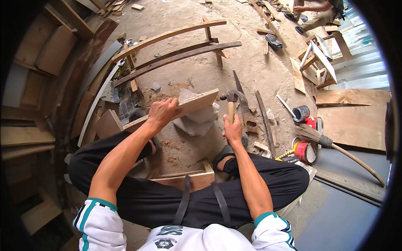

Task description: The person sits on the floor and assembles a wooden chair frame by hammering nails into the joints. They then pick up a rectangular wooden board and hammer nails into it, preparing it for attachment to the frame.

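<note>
My left hand (pixel 162 112) grips the upper edge of a long wooden board (pixel 200 101) that slants up to the right in front of my knees. A large grey stone (pixel 194 124) sits under the board's right part. In my right hand (pixel 233 129) is a claw hammer (pixel 231 108), held upright by its wooden handle. The hammer's metal head is just right of the board's end, apart from it. A handsaw (pixel 238 81) lies on the ground beyond the hammer, partly hidden by its head.
A wooden frame of long slats (pixel 176 62) stands ahead. To the right are a dark paint can (pixel 300 113), a red can (pixel 309 152), a broom (pixel 324 140) and a plywood sheet (pixel 351 121). Boards (pixel 56 50) lean at left. Another person (pixel 318 16) is at the far right.
</note>
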`<state>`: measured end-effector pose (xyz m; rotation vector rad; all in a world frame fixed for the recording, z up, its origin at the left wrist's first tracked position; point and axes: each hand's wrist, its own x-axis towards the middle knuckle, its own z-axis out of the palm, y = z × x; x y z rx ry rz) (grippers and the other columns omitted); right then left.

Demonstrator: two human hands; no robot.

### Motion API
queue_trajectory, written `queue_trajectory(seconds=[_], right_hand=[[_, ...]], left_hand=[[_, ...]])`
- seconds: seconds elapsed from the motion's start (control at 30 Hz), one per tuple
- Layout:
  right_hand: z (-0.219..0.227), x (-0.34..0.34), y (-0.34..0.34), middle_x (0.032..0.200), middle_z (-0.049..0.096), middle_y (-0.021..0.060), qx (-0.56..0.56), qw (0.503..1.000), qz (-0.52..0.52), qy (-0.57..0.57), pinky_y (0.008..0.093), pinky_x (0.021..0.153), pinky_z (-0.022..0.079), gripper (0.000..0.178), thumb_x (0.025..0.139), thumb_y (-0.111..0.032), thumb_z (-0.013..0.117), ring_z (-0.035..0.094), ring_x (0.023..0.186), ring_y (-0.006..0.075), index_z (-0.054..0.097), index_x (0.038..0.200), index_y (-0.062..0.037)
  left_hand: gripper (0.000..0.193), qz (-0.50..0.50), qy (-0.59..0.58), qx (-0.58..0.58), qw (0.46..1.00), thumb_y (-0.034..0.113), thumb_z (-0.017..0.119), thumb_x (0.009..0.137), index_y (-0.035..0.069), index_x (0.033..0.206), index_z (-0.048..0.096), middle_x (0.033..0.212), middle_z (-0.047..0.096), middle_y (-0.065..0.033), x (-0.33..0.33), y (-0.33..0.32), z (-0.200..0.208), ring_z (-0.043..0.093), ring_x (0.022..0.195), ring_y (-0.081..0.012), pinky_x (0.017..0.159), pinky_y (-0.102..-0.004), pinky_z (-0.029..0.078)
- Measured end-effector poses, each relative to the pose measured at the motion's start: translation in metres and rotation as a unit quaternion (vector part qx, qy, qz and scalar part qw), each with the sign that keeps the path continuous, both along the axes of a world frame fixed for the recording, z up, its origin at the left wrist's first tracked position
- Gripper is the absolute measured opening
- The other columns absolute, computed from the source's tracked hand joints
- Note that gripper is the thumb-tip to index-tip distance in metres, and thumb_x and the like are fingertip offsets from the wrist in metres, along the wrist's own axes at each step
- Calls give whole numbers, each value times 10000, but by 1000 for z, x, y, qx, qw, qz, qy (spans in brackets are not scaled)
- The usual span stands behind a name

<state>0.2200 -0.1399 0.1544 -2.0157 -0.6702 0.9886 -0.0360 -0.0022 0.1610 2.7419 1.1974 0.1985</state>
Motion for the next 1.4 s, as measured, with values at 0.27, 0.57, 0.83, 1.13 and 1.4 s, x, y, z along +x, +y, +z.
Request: queue_trajectory(seconds=[0.27,0.57,0.83,1.13,1.4], right_hand=[[-27,-14,-17,620,604,161,-49,998,35,-10,415,431,491,306,954,-321,590,632,481,294,522,964,-22],[-36,-24,-6,733,633,272,31,987,60,-144,526,645,487,330,943,-313,595,649,731,478,527,1029,-1],[-26,-19,-4,626,567,107,-11,1000,4,-23,350,354,444,280,965,-292,597,575,428,199,482,968,-36],[-42,-13,-10,638,512,30,-37,972,9,231,303,332,433,272,975,-295,599,509,395,131,457,988,-64],[-26,17,-1,650,498,12,0,966,-79,246,301,351,430,254,974,-298,591,496,419,123,463,1001,-80]], left_hand=[[434,9,0,-50,999,436,686,875,28,865,540,687,673,-165,-14,3,-13,693,629,-316,560,-414,553],[409,24,-9,-57,998,419,674,882,39,854,524,690,671,-170,-12,1,-16,691,660,-330,577,-431,546],[397,27,-6,-53,998,408,681,880,39,859,535,714,683,-175,-13,1,-15,695,659,-324,568,-427,548],[461,33,4,-63,997,468,701,855,31,864,555,696,679,-187,-14,7,-12,702,662,-334,600,-437,557],[761,136,19,-184,973,726,467,898,0,799,671,766,691,-226,-15,53,-23,696,785,-398,708,-499,534]])
